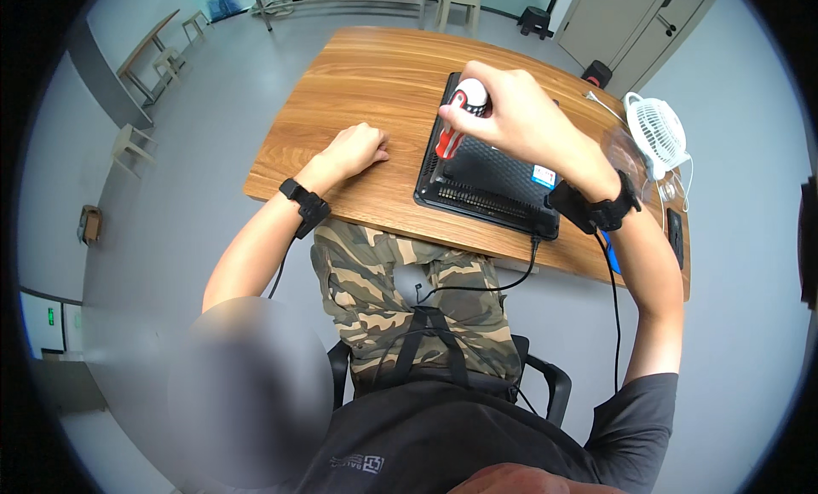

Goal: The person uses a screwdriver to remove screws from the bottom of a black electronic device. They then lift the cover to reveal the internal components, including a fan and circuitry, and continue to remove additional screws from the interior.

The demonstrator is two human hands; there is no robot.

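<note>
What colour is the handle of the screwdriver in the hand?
Red and white. The head view shows the red-and-white screwdriver handle in the right hand.

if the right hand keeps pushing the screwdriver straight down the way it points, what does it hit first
Most likely the black ribbed underside of the upturned laptop. The right hand holds the red-and-white-handled screwdriver upright over it, tip down by the left edge; whether the tip touches it is unclear.

Black wristbands (304, 202), camouflage trousers (400, 281), dark shirt (443, 434)
</note>
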